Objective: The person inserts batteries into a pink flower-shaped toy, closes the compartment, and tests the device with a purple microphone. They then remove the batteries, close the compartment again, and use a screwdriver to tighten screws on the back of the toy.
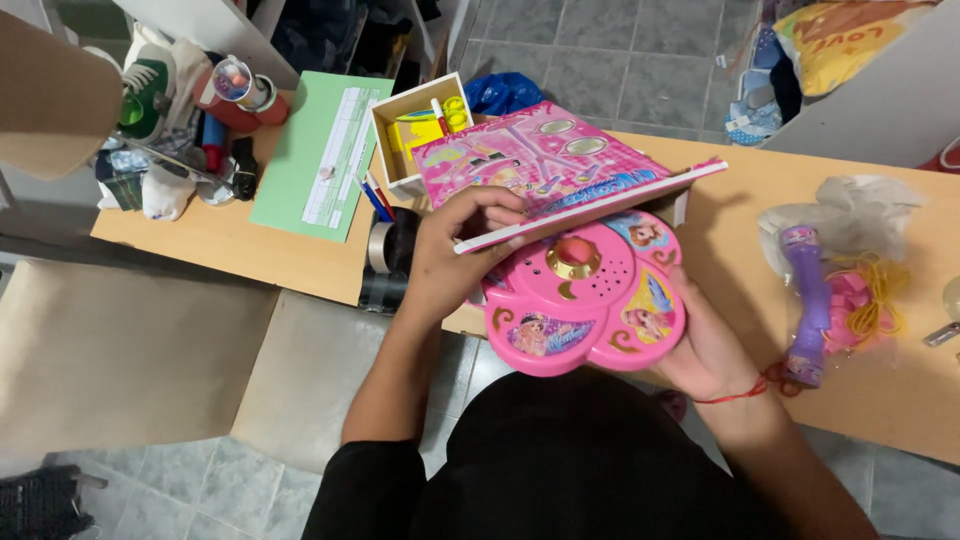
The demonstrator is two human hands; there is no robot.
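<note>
From my remote seat, far left on the wooden bench [230, 250] lies a green paper folder [310, 150], then a small wooden box [400, 130] of pens. The left hand [450, 260] has its fingers [490, 215] curled shut over the edge of a flat pink toy package [540, 170] (glossy card), tilting it clear. Under it, the right hand [705, 345] cups a pink flower-shaped plastic toy [590, 300] from below, above the bench edge. A purple toy microphone [808, 300] lies rightmost.
</note>
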